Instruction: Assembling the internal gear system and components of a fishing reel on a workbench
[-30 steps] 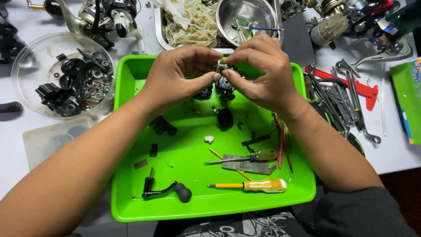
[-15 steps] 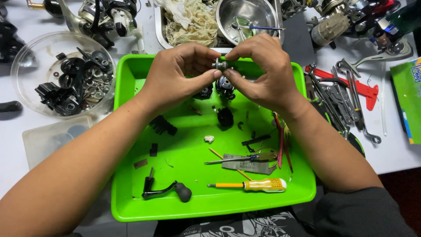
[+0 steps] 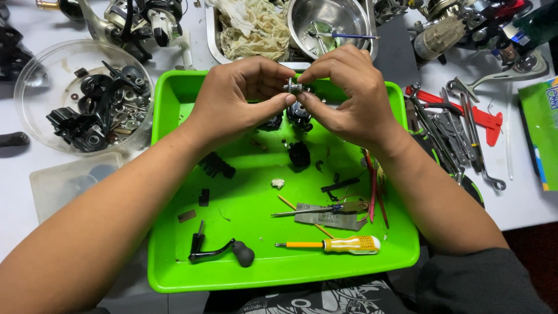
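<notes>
Grip: left hand (image 3: 238, 99) and right hand (image 3: 349, 96) pinching small metal part (image 3: 293, 87), possibly a shaft.
Below grip: green tray (image 3: 244, 273), yellow screwdriver (image 3: 340, 244), black crank handle (image 3: 224, 251).
Left of grip: clear bowl (image 3: 35, 81) on white table (image 3: 523, 203).

The small metal part (image 3: 294, 87) pinched between the left hand (image 3: 235, 99) and right hand (image 3: 349, 96) is mostly covered by fingertips; its shape cannot be told. The dark round component (image 3: 300, 114) below is partly masked by the right thumb. Contents of the clear bowl (image 3: 35, 81) are too tangled to separate. The green packet (image 3: 543, 134) is cut by the right edge, the fishing reel (image 3: 145, 20) by the top edge.
</notes>
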